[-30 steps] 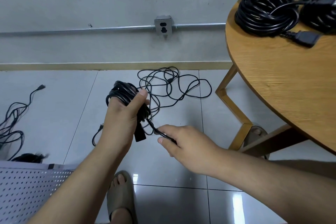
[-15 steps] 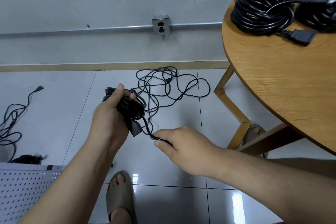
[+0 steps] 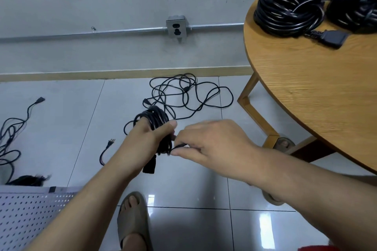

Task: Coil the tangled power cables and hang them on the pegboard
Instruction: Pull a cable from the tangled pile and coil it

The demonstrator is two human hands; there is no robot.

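Cables [image 3: 289, 10] in big black coils sit on the bench [image 3: 306, 87], wound up but not hung. The pegboard [image 3: 26, 214] is down at the left, and no cable shows on the part in view. One tangle [image 3: 183, 96] lies on the floor by the wall, and another tangle lies far left. A small coil [image 3: 155, 118] is in the left hand [image 3: 151, 136], fingers wrapped round it. The right hand [image 3: 212, 144] pinches its loose end [image 3: 179, 145], touching the coil. This coil looks nearly wound. All the hanging is left to do.

Wound cables [image 3: 289, 8] on the table [image 3: 306, 91] at right, loose tangle [image 3: 184, 96] on the floor before the wall socket [image 3: 176, 29], coil [image 3: 157, 120] nearer than the tangle, pegboard [image 3: 26, 216] lower left, another cable [image 3: 12, 134] far left.
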